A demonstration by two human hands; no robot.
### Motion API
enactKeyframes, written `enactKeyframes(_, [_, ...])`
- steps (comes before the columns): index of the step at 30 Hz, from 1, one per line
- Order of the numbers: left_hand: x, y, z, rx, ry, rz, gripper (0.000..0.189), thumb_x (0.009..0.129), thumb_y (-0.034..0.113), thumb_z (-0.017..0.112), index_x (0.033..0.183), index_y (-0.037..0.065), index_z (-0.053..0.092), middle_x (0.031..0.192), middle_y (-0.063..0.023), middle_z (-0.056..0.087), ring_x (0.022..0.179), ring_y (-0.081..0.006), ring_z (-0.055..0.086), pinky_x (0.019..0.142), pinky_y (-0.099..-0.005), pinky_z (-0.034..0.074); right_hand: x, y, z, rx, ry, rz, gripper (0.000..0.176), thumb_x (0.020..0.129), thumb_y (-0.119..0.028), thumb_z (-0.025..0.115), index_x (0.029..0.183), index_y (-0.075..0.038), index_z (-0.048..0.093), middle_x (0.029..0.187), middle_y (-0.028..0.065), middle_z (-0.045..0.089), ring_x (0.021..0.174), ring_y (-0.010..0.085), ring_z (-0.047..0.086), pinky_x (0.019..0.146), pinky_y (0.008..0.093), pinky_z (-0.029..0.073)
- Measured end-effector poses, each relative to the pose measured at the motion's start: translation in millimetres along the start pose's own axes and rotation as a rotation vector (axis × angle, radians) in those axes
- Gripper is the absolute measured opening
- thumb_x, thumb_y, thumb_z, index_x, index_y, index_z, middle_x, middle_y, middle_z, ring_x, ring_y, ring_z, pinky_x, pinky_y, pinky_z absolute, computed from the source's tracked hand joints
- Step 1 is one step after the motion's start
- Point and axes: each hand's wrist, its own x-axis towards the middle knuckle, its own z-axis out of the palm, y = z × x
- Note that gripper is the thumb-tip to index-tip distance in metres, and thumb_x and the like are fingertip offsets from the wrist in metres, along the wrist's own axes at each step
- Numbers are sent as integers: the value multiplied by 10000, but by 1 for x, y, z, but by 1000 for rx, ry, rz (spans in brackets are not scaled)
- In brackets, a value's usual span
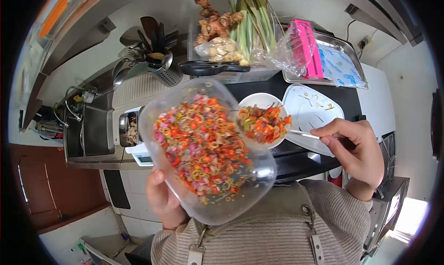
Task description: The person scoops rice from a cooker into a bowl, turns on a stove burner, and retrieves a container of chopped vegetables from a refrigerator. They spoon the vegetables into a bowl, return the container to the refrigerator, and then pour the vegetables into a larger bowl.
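My left hand (162, 195) grips a clear plastic container (259, 182) by its near left edge, tilted in front of my apron. Inside lies a chopped mix (199, 149) of red chili, purple shallot and pale green rings. Between thumb and fingers, my right hand (354, 149) pinches the handle of a spoon (303, 134). Its bowl end is hidden by a heap of the same mix (262, 124), which overlaps a white bowl (252, 99) beside the container. Behind my right fingers is a white lid (300, 108) with bits of the mix stuck on it.
At the back, a clear bin (263, 74) holds ginger, garlic and lemongrass, with a black-handled tool (215, 67) across its front. A utensil holder (166, 74) stands left of it, a metal tray (360, 78) right. A scale (140, 154) and the sink (98, 126) are at left.
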Motion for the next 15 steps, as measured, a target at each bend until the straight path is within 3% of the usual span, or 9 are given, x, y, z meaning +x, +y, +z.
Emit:
enactKeyframes(2, [3,2,-1,-4,10,24,795,749,229,656,1381,-22,244,1371,-180,383,1252,-314,403,1039,-456,339,-3,7,-3,-98,4,113,136,805,23,574,879,-36,672,619,81,611,429,143,502,434,261,355])
enactKeyframes(4, [5,4,0,-9,22,48,795,749,233,655,1380,-21,244,1370,-181,385,1251,-315,403,1039,-458,338,-6,26,14,-151,48,80,152,802,-5,592,918,-59,673,603,73,588,452,165,518,446,278,378])
enactKeyframes(6, [6,5,-1,-8,31,69,795,749,237,653,1380,-21,245,1368,-182,386,1251,-316,404,1039,-459,338,-8,41,31,-545,164,-187,213,778,-34,617,977,-92,666,583,61,534,473,190,516,459,310,406])
enactKeyframes(7, [5,5,-1,-5,35,79,795,749,239,652,1380,-21,245,1368,-182,387,1251,-317,404,1039,-460,338,-10,43,38,-668,179,-216,324,723,-44,633,1036,-125,655,610,35,500,522,180,517,483,324,428])
enactKeyframes(11, [5,10,-4,-6,44,125,794,750,247,649,1380,-21,246,1365,-184,390,1250,-319,405,1039,-463,337,-12,41,38,-867,252,-260,460,629,-27,620,1076,-131,653,697,11,534,607,152,530,517,295,431])
enactKeyframes(15, [-2,9,-16,43,57,185,790,752,266,639,1379,-18,252,1364,-187,390,1250,-323,403,1042,-470,332,-15,35,38,-938,264,-277,457,625,-12,611,1067,-121,659,708,18,540,594,156,520,515,287,428])
